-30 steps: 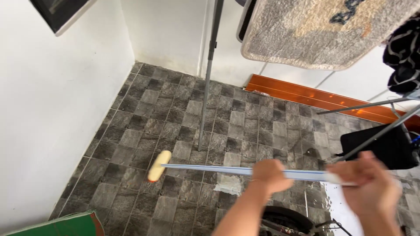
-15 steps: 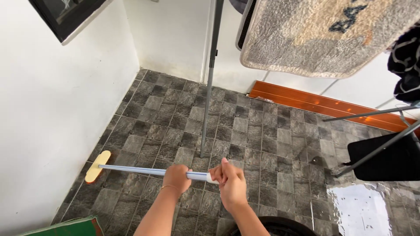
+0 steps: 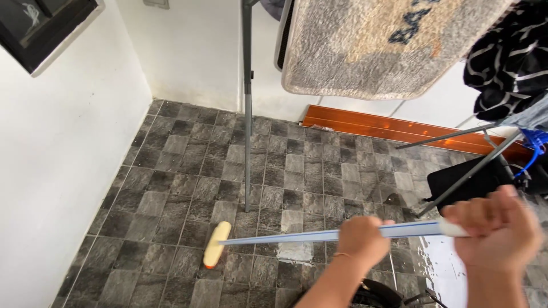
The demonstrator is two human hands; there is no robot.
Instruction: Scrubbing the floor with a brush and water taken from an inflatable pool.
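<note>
Head view: yellow brush head [image 3: 217, 244] on grey tiled floor [image 3: 171, 188]; pale blue handle [image 3: 285, 236] runs right. Left hand [image 3: 362, 239] fingers clenched mid-handle; right hand [image 3: 498, 228] fingers clenched round white handle end.

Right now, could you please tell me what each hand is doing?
Left hand: closed on the broom handle.
Right hand: closed on the handle's end.

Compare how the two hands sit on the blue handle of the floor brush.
The left hand grips the blue handle partway along, nearer the yellow brush head; the right hand closes over the handle's white end. The left hand shows smaller and lower in the frame, the right hand larger and more blurred. Both are closed around the same handle.
</note>
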